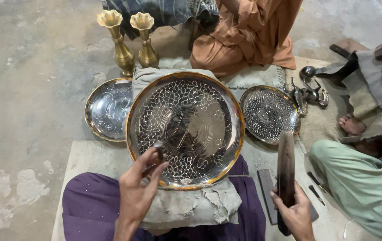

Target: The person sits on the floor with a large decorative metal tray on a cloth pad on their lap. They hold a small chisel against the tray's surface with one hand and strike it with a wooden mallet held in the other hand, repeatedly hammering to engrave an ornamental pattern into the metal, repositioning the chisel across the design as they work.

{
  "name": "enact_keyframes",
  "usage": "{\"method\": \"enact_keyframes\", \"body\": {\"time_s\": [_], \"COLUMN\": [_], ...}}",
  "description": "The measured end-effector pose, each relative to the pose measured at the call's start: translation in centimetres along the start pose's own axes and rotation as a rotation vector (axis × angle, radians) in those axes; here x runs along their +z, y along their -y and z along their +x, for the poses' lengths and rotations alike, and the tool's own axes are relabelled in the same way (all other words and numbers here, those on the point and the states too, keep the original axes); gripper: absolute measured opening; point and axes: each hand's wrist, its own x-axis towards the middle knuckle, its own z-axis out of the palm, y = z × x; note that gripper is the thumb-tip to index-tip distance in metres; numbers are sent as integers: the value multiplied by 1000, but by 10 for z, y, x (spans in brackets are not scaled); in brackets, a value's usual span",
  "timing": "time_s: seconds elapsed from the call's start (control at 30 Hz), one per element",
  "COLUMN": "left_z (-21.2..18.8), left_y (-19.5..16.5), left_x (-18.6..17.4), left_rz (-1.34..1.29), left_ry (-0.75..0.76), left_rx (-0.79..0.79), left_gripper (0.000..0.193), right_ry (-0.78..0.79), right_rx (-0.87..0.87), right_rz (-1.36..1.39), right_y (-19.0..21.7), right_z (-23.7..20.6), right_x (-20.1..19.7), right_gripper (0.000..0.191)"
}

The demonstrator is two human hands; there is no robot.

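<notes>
A large round metal tray [209, 96] with a brass rim and an engraved floral and star pattern leans on a cloth pad over my lap. My left hand [136, 189] pinches a short dark metal punch [159, 151] whose tip rests on the tray's lower left part. My right hand [295, 214] grips the lower end of a long dark wooden mallet [285, 160], held upright to the right of the tray and apart from it.
Two smaller engraved trays [106, 107] [269, 114] lie left and right of the big one. Two brass vases [134, 42] stand behind. A person in orange sits opposite; another in green [360, 178] sits at right. Small tools [316, 184] and metal figurines [307, 91] lie nearby.
</notes>
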Motion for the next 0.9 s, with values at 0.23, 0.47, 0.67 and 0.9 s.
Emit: {"method": "enact_keyframes", "body": {"time_s": [0.23, 0.47, 0.67, 0.9], "left_z": [-37, -46, -33, -22], "left_y": [44, 57, 48, 35], "left_x": [-37, -31, -28, -33], "left_rz": [-491, -570, -627, -453], "left_ry": [-10, 59, 6, -52], "left_rx": [-515, -454, -496, -382], "left_gripper": [67, 68, 70, 68], "right_ry": [140, 159, 126, 113], "right_rx": [19, -97, -200, -191], "right_rz": [25, -104, -175, -178], "right_y": [57, 104, 98, 91], "right_z": [48, 97, 89, 62], "right_x": [49, 80, 84, 85], "right_gripper": [30, 32, 37, 35]}}
